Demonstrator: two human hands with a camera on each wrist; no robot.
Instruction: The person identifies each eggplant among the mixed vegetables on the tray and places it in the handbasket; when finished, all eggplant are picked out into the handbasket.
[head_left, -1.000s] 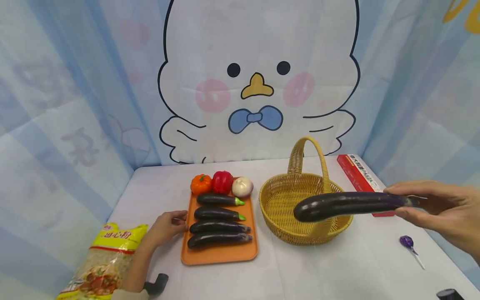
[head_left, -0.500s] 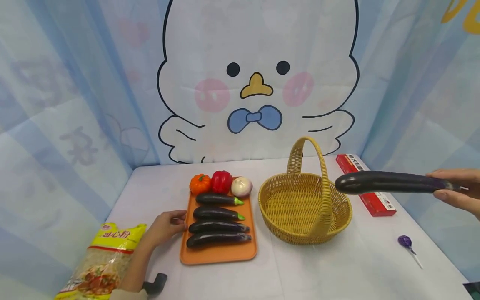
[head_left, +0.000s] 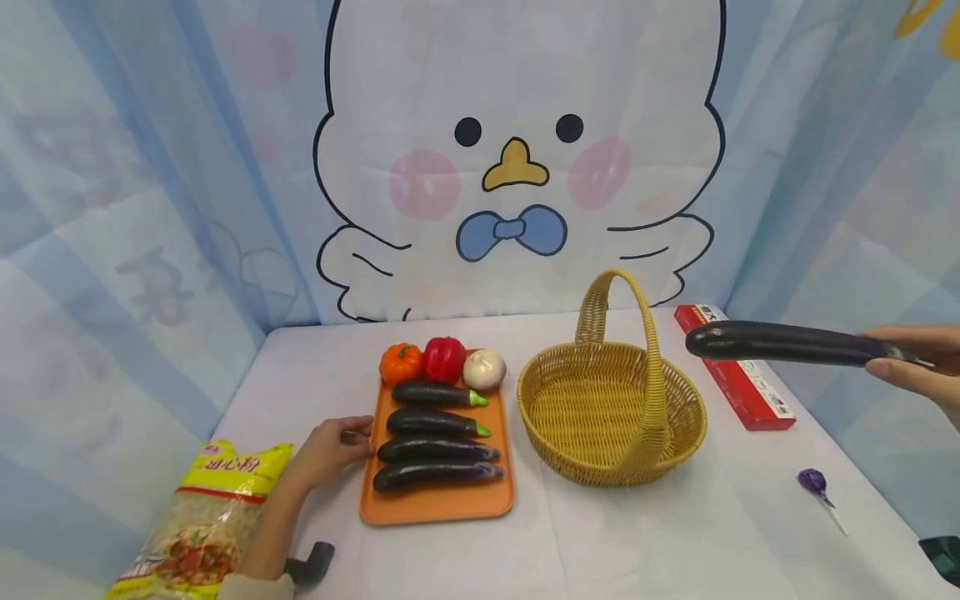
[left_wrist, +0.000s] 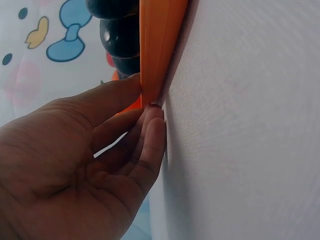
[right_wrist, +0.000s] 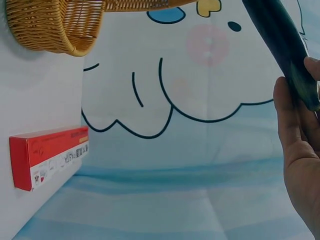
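At the far right, my right hand (head_left: pixel 924 360) holds a long dark eggplant (head_left: pixel 780 342) by its stem end, thumb on one side and fingers on the other. The eggplant hangs level in the air, its rounded tip pointing left above a red pasta box. The right wrist view shows the same eggplant (right_wrist: pixel 280 47) slanting up from the fingers. My left hand (head_left: pixel 333 454) pinches the left edge of an orange tray (head_left: pixel 442 510); in the left wrist view its thumb lies at the tray's rim (left_wrist: pixel 159 50). Several eggplants (head_left: pixel 438 451) lie in a column on the tray.
A wicker basket (head_left: pixel 540 437) with a tall handle stands right of the tray. An orange pumpkin-like vegetable (head_left: pixel 401 364), a red pepper (head_left: pixel 444 360) and an onion (head_left: pixel 484 370) sit at the tray's back. The pasta box (head_left: pixel 750 396), a lollipop (head_left: pixel 812 481) and a noodle bag (head_left: pixel 202 525) lie around.
My right hand has carried the eggplant from over the basket's right side up and rightward, past the basket. The left hand has stayed at the tray. The head view has shifted slightly.
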